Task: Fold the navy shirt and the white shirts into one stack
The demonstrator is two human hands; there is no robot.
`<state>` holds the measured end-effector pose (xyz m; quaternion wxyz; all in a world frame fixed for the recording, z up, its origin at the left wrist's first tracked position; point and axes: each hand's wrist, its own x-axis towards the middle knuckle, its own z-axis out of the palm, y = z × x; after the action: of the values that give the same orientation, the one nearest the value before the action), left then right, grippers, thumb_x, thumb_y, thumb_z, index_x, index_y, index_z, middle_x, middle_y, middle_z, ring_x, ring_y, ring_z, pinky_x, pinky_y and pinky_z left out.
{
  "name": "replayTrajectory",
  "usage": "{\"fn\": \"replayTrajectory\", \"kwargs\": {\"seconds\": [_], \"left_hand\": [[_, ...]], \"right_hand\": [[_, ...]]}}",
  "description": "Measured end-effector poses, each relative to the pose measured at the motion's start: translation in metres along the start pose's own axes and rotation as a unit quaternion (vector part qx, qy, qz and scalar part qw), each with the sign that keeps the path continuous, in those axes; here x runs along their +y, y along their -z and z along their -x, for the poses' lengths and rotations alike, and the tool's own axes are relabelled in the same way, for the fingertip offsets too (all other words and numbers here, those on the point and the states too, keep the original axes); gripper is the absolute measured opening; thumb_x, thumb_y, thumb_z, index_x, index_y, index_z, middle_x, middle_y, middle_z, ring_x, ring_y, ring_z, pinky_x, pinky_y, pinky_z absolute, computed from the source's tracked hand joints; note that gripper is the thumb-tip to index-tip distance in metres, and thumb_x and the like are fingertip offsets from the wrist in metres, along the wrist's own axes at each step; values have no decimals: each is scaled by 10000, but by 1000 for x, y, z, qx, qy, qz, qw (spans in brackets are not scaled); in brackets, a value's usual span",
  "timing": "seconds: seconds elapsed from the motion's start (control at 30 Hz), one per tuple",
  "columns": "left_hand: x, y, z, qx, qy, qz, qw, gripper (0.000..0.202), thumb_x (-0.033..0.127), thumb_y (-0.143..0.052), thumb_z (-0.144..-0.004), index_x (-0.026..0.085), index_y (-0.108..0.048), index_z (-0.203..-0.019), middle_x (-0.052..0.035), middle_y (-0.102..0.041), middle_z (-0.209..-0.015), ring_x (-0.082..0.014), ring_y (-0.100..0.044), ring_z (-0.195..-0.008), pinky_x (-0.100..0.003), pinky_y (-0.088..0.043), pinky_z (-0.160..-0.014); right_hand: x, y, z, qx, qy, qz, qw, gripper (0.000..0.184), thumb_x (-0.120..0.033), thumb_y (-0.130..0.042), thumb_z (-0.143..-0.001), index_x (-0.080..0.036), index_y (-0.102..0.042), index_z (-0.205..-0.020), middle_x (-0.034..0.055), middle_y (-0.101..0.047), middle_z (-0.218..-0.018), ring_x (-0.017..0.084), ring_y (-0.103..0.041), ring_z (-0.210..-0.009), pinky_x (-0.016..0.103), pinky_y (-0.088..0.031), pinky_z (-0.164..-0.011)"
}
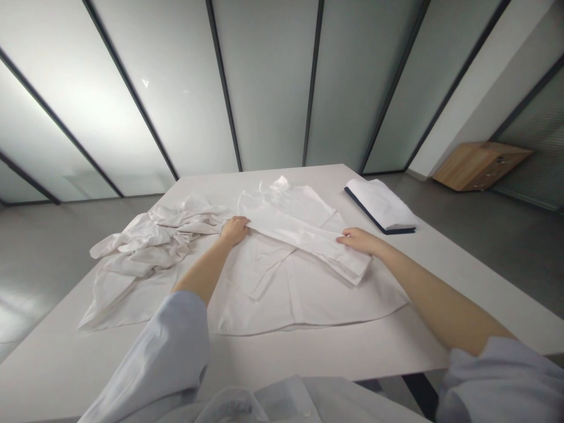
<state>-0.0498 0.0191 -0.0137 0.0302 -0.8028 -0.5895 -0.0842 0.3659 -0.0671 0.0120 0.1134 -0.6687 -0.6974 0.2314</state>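
Note:
A white long-sleeved shirt (304,294) lies spread on the table, its collar end away from me and its hem towards me. One sleeve (304,232) is laid slantwise across the body, with its cuff at the right. My left hand (235,230) grips the cloth at the sleeve's left end, fingers closed over the edge. Near the cuff, my right hand (360,239) pinches the sleeve between thumb and fingers. The other sleeve's folded cloth shows partly beneath, around the shirt's middle.
Crumpled white cloth (163,235) lies heaped left of the shirt. On the right of the white table (326,358) a folded white cloth (381,202) rests on a dark flat board (399,231). A wooden cabinet (480,164) stands on the floor beyond, near frosted glass panels.

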Motion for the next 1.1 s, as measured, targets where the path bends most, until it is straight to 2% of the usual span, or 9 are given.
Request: {"fn": "replayTrajectory", "kwargs": {"seconds": [0.17, 0.27, 0.37, 0.43, 0.57, 0.67, 0.77, 0.93, 1.1], "left_hand": [[0, 5, -1, -62, 3, -15, 998, 522, 175, -453, -823, 296, -597, -1310, 6, -567, -1393, -188, -489, -1283, -310, -353, -1099], [5, 17, -5, -83, 30, -47, 995, 520, 143, -463, -801, 285, -615, -1278, -35, -600, -1338, -239, -479, -1268, -384, -384, -1064], [21, 29, -8, -27, 68, -62, 995, 463, 164, -451, -829, 261, -625, -1247, -76, -594, -1322, -280, -462, -1255, -439, -395, -1032], [36, 31, -10, 12, 75, -45, 996, 443, 246, -437, -873, 252, -586, -1290, -80, -564, -1356, -280, -450, -1267, -437, -386, -1038], [61, 16, -7, -26, 90, -6, 996, 592, 518, -353, -923, 228, -423, -1435, -116, -413, -1503, -313, -370, -1358, -497, -333, -1078], [65, -1, -4, -78, 110, -6, 991, 678, 602, -252, -928, 214, -356, -1474, -147, -307, -1564, -337, -274, -1426, -556, -250, -1113], [58, -10, -2, -89, 110, -16, 990, 707, 626, -221, -923, 222, -323, -1494, -141, -256, -1589, -333, -220, -1455, -552, -199, -1139], [48, -11, -2, -99, 96, -18, 990, 727, 650, -223, -913, 242, -296, -1511, -127, -232, -1601, -330, -219, -1457, -553, -195, -1141], [47, -10, 0, -95, 86, -8, 992, 942, 826, -293, -787, 225, -291, -1512, -154, -218, -1600, -363, -187, -1461, -565, -170, -1147]], "right_hand": [[12, -5, -1, -14, 41, 97, 994, 233, -432, -665, -747, -202, -674, -788, 68, -726, -816, 214, -672, -726, 272, -469, -615], [12, -1, -1, -2, 28, 146, 989, 313, -493, -671, -744, -211, -693, -877, 82, -730, -849, 238, -680, -748, 299, -484, -636], [2, 4, -2, 53, 9, 171, 984, 400, -509, -609, -801, -197, -678, -1042, 112, -724, -967, 270, -681, -853, 341, -500, -711], [-10, 2, -6, 87, 42, 158, 983, 436, -482, -545, -856, -173, -648, -1146, 137, -697, -1098, 274, -661, -979, 357, -497, -817], [-32, -19, -16, 89, 142, 146, 975, 551, -497, -453, -915, -180, -530, -1360, 136, -546, -1394, 278, -490, -1291, 384, -370, -1073], [-36, -44, -20, 53, 123, 169, 976, 673, -607, -367, -921, -236, -388, -1483, 100, -377, -1540, 305, -284, -1436, 451, -253, -1155], [-30, -61, -18, 22, 92, 196, 976, 745, -681, -274, -912, -250, -325, -1518, 90, -269, -1592, 333, -203, -1462, 503, -193, -1169], [-17, -61, -8, 4, 93, 211, 973, 785, -700, -233, -907, -234, -291, -1536, 94, -192, -1614, 346, -152, -1471, 517, -159, -1176], [-15, -55, 3, -17, 116, 224, 967, 934, -789, -355, -823, -223, -231, -1555, 130, -140, -1619, 376, -97, -1473, 557, -137, -1167]]}}
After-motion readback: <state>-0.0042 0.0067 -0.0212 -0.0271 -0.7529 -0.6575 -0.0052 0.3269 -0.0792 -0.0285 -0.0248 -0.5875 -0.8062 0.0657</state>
